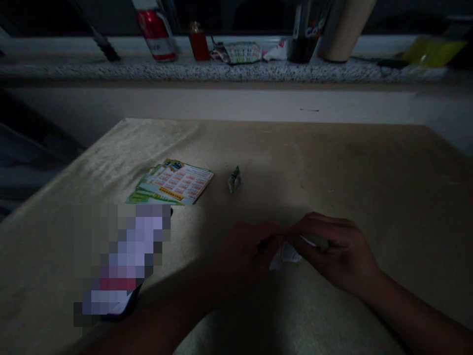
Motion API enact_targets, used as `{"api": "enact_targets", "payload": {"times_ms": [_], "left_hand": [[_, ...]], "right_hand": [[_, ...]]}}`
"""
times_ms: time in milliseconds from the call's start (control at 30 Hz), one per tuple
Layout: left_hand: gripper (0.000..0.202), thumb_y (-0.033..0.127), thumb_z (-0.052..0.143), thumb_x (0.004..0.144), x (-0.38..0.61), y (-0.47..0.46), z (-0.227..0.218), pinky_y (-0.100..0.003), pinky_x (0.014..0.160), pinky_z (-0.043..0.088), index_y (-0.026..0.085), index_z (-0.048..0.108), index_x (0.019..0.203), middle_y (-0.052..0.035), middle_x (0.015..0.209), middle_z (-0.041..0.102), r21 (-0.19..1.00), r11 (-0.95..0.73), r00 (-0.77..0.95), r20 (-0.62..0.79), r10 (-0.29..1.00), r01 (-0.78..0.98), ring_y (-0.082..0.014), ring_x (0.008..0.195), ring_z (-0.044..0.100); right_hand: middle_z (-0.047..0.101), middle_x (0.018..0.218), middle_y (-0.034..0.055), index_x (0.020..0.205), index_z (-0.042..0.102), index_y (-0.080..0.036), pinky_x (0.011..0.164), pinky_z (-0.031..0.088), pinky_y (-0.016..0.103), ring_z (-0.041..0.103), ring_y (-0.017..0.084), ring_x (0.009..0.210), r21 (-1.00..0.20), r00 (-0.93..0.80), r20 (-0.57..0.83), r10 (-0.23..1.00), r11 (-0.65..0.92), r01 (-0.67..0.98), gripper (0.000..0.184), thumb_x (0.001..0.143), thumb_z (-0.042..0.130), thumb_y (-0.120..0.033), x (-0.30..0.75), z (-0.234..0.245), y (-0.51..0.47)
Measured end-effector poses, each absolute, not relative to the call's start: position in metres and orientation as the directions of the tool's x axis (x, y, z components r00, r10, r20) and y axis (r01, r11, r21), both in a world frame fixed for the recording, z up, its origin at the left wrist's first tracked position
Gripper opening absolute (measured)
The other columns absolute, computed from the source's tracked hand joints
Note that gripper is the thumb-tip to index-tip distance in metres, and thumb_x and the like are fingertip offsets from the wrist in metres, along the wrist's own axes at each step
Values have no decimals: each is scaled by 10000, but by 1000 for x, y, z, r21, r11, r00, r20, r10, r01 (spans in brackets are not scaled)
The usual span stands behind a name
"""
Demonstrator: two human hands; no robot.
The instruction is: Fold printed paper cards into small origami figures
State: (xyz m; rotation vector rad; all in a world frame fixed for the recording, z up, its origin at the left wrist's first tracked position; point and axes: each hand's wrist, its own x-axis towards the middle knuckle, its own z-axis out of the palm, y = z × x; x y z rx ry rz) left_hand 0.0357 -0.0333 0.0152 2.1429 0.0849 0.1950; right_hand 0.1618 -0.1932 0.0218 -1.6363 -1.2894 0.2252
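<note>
Both of my hands meet over the table right of centre. My left hand (254,246) is closed, its fingertips pinched against those of the other hand. My right hand (336,246) pinches too, thumb and index finger together. Between and below the fingers shows a small pale printed paper card (291,252), partly hidden by them. Beyond my left hand stands a small folded piece of green and white paper (234,180). Farther left lies a fanned stack of printed cards (181,181) with rows of red and white boxes and green edges.
A phone (129,261), blurred by pixels, lies on the table (332,167) at left. Along the granite windowsill (221,73) behind stand a red and white can (155,34), a small red bottle (198,43), a crumpled wrapper (244,52), a dark cup (305,37) and a yellow packet (436,52).
</note>
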Motion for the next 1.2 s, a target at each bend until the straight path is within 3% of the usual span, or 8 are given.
{"api": "enact_targets", "payload": {"times_ms": [200,333,433,533,700,800,1000,1200], "left_hand": [[208,213,557,916,39,-30,19,-191,531,376,146,699,780,31,618,599,883,-468,987,40,154,37,-96,558,536],[255,294,573,925,40,-25,20,-188,497,353,152,720,773,33,597,584,905,-385,979,-128,156,180,-95,537,508],[267,372,623,898,40,-20,19,-188,471,347,153,741,801,30,590,604,905,-310,952,-242,186,291,-94,505,507],[216,357,701,834,40,-14,17,-194,485,354,150,758,807,20,608,630,903,-327,949,-210,234,280,-103,538,532],[229,362,712,818,40,-13,10,-236,578,496,138,721,863,-39,755,739,963,-22,919,-251,303,270,-160,655,672],[220,359,731,811,40,-15,7,-233,592,520,145,706,855,-40,763,748,968,80,919,-250,304,237,-161,669,692],[174,321,739,806,40,-17,9,-208,563,502,156,731,862,-10,720,721,986,1,913,-157,375,169,-136,632,667],[145,295,739,780,38,-18,11,-215,536,485,157,734,827,-7,691,704,974,-138,908,-110,404,180,-138,598,649]], "right_hand": [[714,724,26,893,745,-187,550,491,266,634,139,620,-780,411,354,840,23,625,110,889,654,-126,165,19,-194],[730,720,23,855,745,-188,545,503,260,656,142,608,-790,451,313,836,-35,613,80,881,674,-163,165,20,-193],[735,689,10,801,734,-191,518,508,231,665,131,571,-833,527,245,814,-102,544,88,870,680,-177,167,20,-193],[735,672,5,782,720,-191,507,518,206,662,118,548,-898,590,184,786,-111,427,100,871,676,-205,170,20,-194],[722,693,29,745,690,-179,520,505,217,639,123,577,-947,622,38,782,-170,272,168,865,687,-297,173,19,-196],[696,662,21,718,683,-178,518,483,218,609,116,567,-960,621,-10,784,-181,212,203,863,684,-319,172,19,-197],[649,614,1,702,680,-169,505,458,208,567,102,544,-969,568,-50,821,-176,170,208,855,692,-309,171,18,-198],[677,634,17,730,704,-167,503,458,224,575,114,547,-930,535,19,845,-182,321,182,870,673,-279,168,16,-198]]}}
